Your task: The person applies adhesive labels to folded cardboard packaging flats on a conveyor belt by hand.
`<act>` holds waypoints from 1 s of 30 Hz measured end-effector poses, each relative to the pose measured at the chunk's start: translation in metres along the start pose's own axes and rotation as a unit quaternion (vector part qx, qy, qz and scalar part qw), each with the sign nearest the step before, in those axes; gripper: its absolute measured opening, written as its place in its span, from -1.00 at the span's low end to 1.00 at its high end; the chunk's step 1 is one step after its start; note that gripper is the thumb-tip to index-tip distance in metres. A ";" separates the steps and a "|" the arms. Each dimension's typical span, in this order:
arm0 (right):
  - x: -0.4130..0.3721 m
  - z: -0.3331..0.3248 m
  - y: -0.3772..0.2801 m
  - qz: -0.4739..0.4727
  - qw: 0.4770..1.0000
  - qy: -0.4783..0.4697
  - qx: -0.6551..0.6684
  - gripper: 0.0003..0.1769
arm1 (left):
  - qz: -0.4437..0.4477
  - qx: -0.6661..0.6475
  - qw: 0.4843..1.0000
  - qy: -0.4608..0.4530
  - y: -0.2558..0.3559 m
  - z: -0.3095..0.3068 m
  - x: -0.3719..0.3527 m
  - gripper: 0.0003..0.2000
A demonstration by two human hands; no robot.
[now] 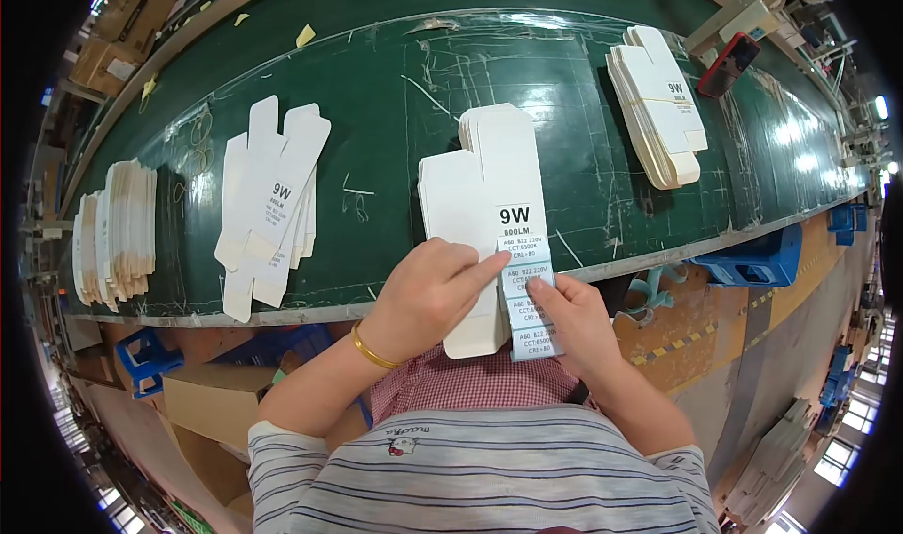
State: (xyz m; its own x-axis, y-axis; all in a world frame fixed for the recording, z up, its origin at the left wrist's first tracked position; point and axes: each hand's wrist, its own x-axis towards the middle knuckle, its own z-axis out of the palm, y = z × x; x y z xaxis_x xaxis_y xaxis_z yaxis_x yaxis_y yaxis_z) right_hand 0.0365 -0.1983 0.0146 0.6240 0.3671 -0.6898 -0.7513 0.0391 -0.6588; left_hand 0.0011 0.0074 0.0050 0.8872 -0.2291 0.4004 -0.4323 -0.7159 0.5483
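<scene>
A stack of flat white cartons (513, 162) printed "9W 800LM" lies in front of me, its lower end over the table's near edge. My left hand (435, 289), with a gold bangle at the wrist, rests on the stack; its extended index finger touches the top label under the print. In my right hand (576, 318) is a strip of pale blue labels (530, 310), pinched between thumb and fingers. The strip hangs along the right side of the stack, its top end at the printed text. The left hand's other fingers are curled.
Loose white cartons (273, 195) lie fanned out at left, beside an upright-edged carton bundle (127, 233). A banded carton stack (658, 101) and a red phone (729, 64) are at upper right on the green table (376, 92). Blue stools (752, 261) and a cardboard box (212, 398) stand below.
</scene>
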 end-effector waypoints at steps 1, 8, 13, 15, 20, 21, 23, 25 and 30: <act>0.000 0.000 -0.001 0.005 1.000 0.005 -0.007 -0.70 | -0.004 -0.002 1.000 -0.007 0.000 0.000 0.001 -0.63; 0.001 0.000 -0.002 0.018 1.000 0.009 -0.003 -0.72 | -0.026 -0.004 0.999 -0.023 0.000 0.000 0.007 -0.62; 0.001 -0.002 -0.002 0.017 1.000 0.004 -0.009 -0.72 | -0.029 0.004 0.999 -0.028 0.001 -0.001 0.009 -0.62; 0.002 -0.003 -0.001 0.017 1.000 0.000 -0.004 -0.72 | -0.028 0.005 0.999 -0.026 0.001 0.000 0.009 -0.63; 0.003 -0.006 0.004 0.016 1.000 0.002 -0.010 -0.72 | -0.032 0.026 0.999 -0.029 0.005 -0.002 0.018 -0.64; 0.003 -0.007 0.005 0.016 1.000 0.001 -0.009 -0.72 | -0.031 0.034 0.998 -0.031 0.005 -0.002 0.020 -0.64; 0.004 -0.009 0.009 0.006 1.000 -0.003 -0.022 -0.72 | -0.030 0.049 0.997 -0.046 0.005 -0.001 0.021 -0.63; 0.003 -0.012 0.016 -0.016 0.998 -0.012 -0.053 -0.72 | -0.026 0.063 0.996 -0.053 0.004 0.000 0.020 -0.63; -0.009 -0.021 0.022 -0.046 0.982 -0.019 -0.180 -0.73 | -0.013 0.081 0.996 -0.040 0.004 0.002 0.019 -0.65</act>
State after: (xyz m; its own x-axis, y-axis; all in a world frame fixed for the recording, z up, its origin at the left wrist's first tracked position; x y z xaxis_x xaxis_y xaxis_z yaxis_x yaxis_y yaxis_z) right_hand 0.0191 -0.2206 0.0000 0.6720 0.4131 -0.6146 -0.5623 -0.2554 -0.7865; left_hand 0.0164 -0.0010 0.0128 0.9103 -0.2560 0.3253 -0.3835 -0.8175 0.4298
